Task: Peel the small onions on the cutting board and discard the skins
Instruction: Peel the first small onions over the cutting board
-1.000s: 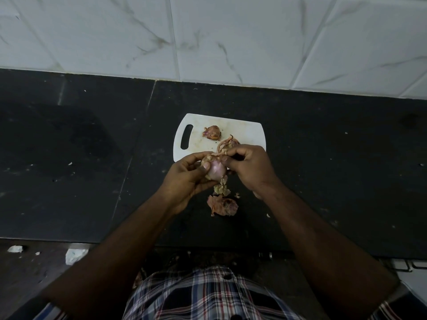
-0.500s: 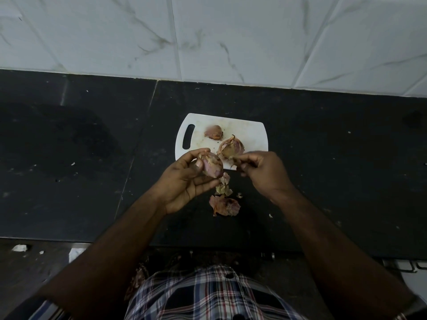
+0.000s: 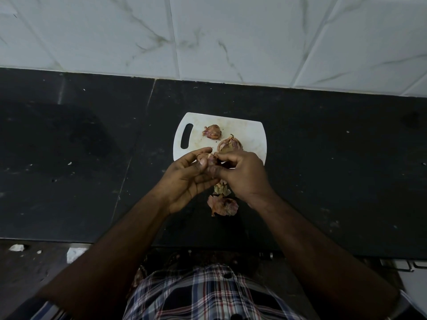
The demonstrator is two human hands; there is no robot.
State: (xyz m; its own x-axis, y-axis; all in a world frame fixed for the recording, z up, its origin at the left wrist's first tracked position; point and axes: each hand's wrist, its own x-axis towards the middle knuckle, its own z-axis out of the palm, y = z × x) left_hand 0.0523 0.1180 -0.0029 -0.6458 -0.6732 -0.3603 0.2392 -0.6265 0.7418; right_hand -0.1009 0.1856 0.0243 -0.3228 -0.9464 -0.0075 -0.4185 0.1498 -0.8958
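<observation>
A small pinkish onion (image 3: 207, 158) sits in the fingers of my left hand (image 3: 187, 179), mostly hidden by them. My right hand (image 3: 242, 175) pinches at the top of that same onion, fingertips touching it. Both hands hover over the near edge of the white cutting board (image 3: 251, 132). Two more onions lie on the board: one (image 3: 212, 131) near the handle slot, a larger one (image 3: 230, 144) just beyond my right hand. Loose skins (image 3: 223, 205) lie on the black counter below my hands, with a paler scrap (image 3: 221, 189) above them.
The board rests on a black stone counter (image 3: 80, 158) backed by a white marble-tiled wall (image 3: 208, 38). The counter's front edge runs just above my checked shirt (image 3: 203, 294). White crumbs dot the counter and the floor at lower left.
My right hand had pulled away to the right half a second ago; it has come back onto the onion. The left hand has kept hold of the onion throughout.
</observation>
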